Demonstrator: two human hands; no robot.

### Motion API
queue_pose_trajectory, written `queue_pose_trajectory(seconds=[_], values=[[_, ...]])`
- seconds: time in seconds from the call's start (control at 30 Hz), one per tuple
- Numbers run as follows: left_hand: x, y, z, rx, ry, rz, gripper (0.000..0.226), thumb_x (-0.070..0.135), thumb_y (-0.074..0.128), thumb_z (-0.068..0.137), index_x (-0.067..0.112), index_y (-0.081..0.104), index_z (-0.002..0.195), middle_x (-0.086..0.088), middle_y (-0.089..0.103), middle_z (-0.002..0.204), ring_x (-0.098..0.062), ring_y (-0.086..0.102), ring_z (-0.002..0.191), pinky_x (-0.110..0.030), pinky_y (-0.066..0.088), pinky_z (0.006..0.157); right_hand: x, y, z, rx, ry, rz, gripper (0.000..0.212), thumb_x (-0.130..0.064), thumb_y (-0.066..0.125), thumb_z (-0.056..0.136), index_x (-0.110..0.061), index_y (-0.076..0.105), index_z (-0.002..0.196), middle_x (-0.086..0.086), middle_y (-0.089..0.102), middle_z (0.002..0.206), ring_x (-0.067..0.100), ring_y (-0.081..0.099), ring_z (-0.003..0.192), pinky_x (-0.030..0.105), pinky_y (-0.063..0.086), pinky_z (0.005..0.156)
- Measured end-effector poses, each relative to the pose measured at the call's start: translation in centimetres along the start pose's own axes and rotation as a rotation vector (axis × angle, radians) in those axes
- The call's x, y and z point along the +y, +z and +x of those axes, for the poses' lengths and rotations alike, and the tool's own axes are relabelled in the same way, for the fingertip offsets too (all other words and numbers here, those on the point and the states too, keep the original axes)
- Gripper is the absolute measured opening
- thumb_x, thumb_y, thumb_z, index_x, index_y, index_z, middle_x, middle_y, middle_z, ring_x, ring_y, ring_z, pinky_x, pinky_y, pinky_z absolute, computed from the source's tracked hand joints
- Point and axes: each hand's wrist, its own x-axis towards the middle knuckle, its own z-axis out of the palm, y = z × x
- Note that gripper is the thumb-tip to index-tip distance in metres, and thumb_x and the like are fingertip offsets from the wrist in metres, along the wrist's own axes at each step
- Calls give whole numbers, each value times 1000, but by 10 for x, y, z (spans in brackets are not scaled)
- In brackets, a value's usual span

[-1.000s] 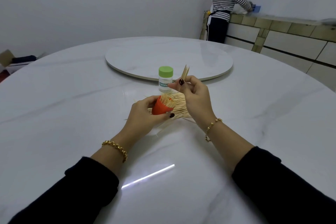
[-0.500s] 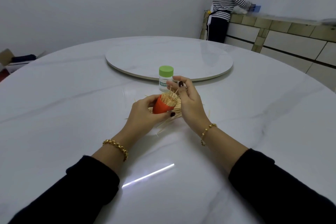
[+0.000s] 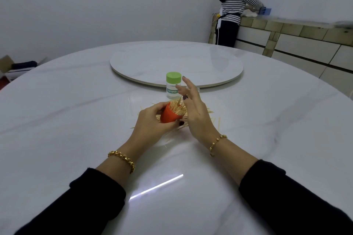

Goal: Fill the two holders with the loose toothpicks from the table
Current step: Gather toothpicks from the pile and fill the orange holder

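Orange holder (image 3: 168, 115) tilted, packed with toothpicks (image 3: 176, 109); left hand (image 3: 150, 123) grips its body. Right hand (image 3: 193, 109) just right of its mouth, fingers spread, holding nothing. Loose pile (image 3: 209, 112) on table (image 3: 76, 120) beneath holder. Green-lidded jar (image 3: 173, 87) stands behind holder, capped.

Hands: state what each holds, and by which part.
Left hand grips the orange holder round its side. Right hand, fingers spread, holds nothing.
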Motion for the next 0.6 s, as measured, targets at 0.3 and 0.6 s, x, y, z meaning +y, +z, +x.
queue_pose_trajectory(seconds=[0.3,0.6], values=[[0,-2,1,71,-49,-31,42,17,81,70,22,67,110,14,69,96,4,62,91,-4,45,73,7,4,-5,-113,-140,-296,53,-27,28,92,-9,49,137,5,49,142,12,39,134,38,31,113],[-7,-8,6,166,-83,-10,47,26,82,71,18,66,114,10,69,100,-3,62,96,-2,43,72,6,6,-7,-118,-74,-248,61,-32,28,91,-17,25,150,-2,39,150,-2,33,134,12,26,108]])
